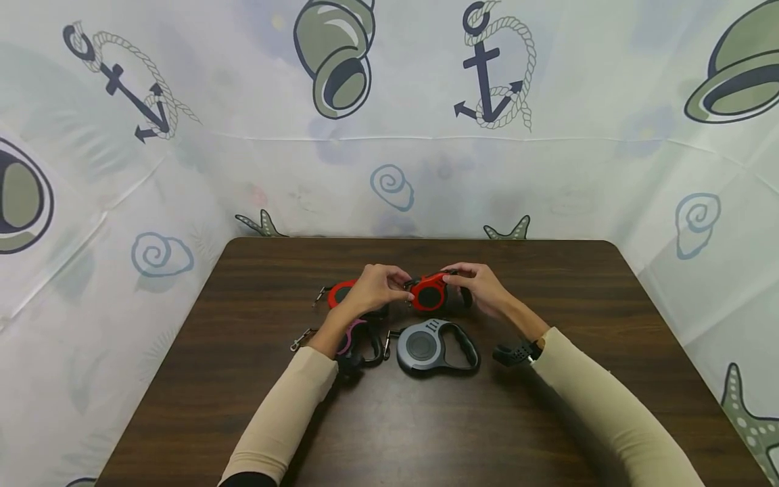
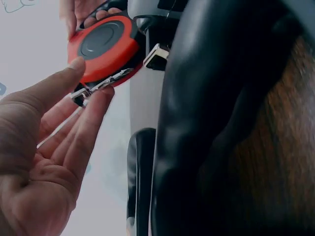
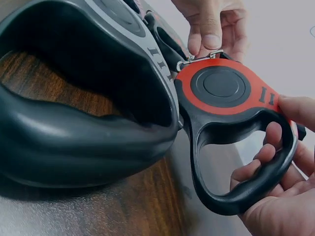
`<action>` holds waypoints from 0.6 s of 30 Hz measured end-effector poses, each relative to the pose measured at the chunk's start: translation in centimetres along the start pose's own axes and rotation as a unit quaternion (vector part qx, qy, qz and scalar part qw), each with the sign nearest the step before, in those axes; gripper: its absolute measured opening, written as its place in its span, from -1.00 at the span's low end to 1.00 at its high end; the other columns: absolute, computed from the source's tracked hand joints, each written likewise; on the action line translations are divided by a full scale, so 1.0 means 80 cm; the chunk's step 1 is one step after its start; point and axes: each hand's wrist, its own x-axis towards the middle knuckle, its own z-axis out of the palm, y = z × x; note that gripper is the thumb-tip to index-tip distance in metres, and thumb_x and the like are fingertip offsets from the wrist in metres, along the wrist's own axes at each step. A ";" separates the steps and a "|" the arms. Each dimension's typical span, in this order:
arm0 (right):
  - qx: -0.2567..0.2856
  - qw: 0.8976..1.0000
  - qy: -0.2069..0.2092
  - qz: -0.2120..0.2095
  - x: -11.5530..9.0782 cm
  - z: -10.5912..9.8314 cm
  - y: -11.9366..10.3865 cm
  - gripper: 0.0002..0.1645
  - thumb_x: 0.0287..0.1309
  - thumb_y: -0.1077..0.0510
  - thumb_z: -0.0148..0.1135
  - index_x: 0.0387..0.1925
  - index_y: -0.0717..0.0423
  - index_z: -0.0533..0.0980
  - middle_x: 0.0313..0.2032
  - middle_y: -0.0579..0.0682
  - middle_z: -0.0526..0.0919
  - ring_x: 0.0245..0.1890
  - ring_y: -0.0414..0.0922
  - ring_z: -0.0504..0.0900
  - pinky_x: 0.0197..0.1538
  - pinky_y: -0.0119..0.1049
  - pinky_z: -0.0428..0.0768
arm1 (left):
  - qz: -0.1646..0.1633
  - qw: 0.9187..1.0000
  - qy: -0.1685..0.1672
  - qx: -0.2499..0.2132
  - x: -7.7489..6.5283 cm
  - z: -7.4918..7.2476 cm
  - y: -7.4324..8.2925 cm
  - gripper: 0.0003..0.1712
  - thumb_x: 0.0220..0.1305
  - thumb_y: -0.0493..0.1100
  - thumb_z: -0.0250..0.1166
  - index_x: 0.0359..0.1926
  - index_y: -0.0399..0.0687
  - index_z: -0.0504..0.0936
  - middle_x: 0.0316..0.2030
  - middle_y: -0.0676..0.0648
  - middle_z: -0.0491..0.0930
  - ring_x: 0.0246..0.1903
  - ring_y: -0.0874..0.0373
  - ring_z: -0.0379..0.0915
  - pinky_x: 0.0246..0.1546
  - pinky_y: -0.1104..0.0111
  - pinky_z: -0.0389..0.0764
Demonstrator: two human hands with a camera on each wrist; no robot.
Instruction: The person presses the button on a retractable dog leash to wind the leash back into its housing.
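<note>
A red-and-black retractable dog leash (image 1: 429, 296) is held between both hands over the far middle of the table. My right hand (image 1: 479, 287) grips its black handle; in the right wrist view several fingertips (image 3: 267, 152) curl through the handle opening and the thumb lies on the red casing. At the other end, my left hand (image 1: 380, 287) pinches the leash's front by its metal clip (image 2: 110, 78), thumb against the casing's edge. A grey retractable leash (image 1: 421, 345) lies just nearer, its large black handle (image 3: 74, 142) filling much of the right wrist view.
Another red leash (image 1: 341, 292) lies to the left, partly behind the left hand. A pink-and-black leash (image 1: 348, 340) sits under the left forearm, its clip (image 1: 301, 339) pointing left. The brown table (image 1: 456, 433) meets a patterned cloth (image 1: 426, 189) at its far edge.
</note>
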 end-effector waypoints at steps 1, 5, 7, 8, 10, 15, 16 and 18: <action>0.003 1.000 0.000 0.003 0.001 0.000 0.002 -0.51 0.41 0.20 0.37 0.24 0.42 0.56 -0.18 -0.04 0.68 -0.30 -0.12 0.53 -0.24 -0.34 0.57 | -0.003 1.000 -0.002 0.007 0.001 0.001 0.000 -0.61 0.18 -0.18 0.63 -0.01 -0.21 0.78 -0.21 -0.09 0.80 -0.28 0.15 0.78 -0.19 0.32 0.75; 0.011 1.000 0.001 0.012 0.003 0.000 0.005 -0.49 0.41 0.23 0.36 0.26 0.45 0.53 -0.25 -0.07 0.67 -0.34 -0.12 0.52 -0.25 -0.34 0.57 | -0.017 0.999 -0.006 0.038 0.005 0.003 0.002 -0.59 0.17 -0.17 0.64 0.00 -0.21 0.77 -0.18 -0.11 0.80 -0.26 0.15 0.78 -0.16 0.32 0.75; 0.005 1.000 0.000 0.011 0.004 0.000 0.006 -0.48 0.39 0.26 0.37 0.27 0.45 0.52 -0.25 -0.07 0.68 -0.35 -0.13 0.53 -0.25 -0.34 0.56 | -0.022 0.998 -0.006 0.053 0.008 0.004 0.003 -0.57 0.16 -0.16 0.65 0.01 -0.22 0.77 -0.17 -0.12 0.80 -0.24 0.14 0.78 -0.14 0.31 0.74; 0.000 1.000 0.002 0.012 0.004 0.000 0.007 -0.48 0.37 0.28 0.39 0.27 0.44 0.53 -0.24 -0.06 0.68 -0.36 -0.12 0.53 -0.26 -0.34 0.55 | -0.024 0.998 -0.006 0.061 0.009 0.004 0.003 -0.56 0.16 -0.15 0.65 0.02 -0.22 0.77 -0.16 -0.12 0.80 -0.24 0.13 0.78 -0.13 0.31 0.74; -0.016 1.000 0.001 0.012 0.005 0.000 0.008 -0.45 0.32 0.32 0.42 0.28 0.41 0.53 -0.17 -0.01 0.70 -0.32 -0.12 0.54 -0.26 -0.35 0.56 | -0.028 0.997 -0.007 0.073 0.012 0.005 0.003 -0.53 0.15 -0.14 0.65 0.05 -0.22 0.76 -0.14 -0.13 0.80 -0.22 0.12 0.77 -0.11 0.30 0.74; -0.078 0.997 -0.005 0.013 0.007 -0.001 0.010 -0.31 0.22 0.36 0.49 0.36 0.35 0.49 0.10 0.24 0.66 -0.06 -0.08 0.61 -0.11 -0.40 0.64 | -0.036 0.995 -0.014 0.092 0.015 0.007 0.004 -0.46 0.14 -0.11 0.66 0.10 -0.23 0.74 -0.07 -0.17 0.79 -0.16 0.07 0.77 -0.06 0.26 0.74; -0.093 0.996 -0.005 0.012 0.007 -0.001 0.010 -0.28 0.21 0.36 0.50 0.38 0.34 0.47 0.14 0.28 0.65 0.00 -0.03 0.62 -0.09 -0.41 0.64 | -0.036 0.995 -0.016 0.096 0.016 0.008 0.003 -0.45 0.14 -0.10 0.67 0.11 -0.23 0.73 -0.06 -0.17 0.79 -0.15 0.06 0.77 -0.05 0.25 0.74; -0.124 0.992 -0.003 0.006 0.007 -0.001 0.010 -0.24 0.20 0.33 0.52 0.40 0.33 0.45 0.16 0.34 0.64 0.07 0.07 0.62 -0.04 -0.41 0.61 | -0.035 0.993 -0.020 0.107 0.018 0.010 0.001 -0.42 0.13 -0.09 0.67 0.12 -0.24 0.73 -0.04 -0.17 0.79 -0.14 0.05 0.76 -0.03 0.24 0.73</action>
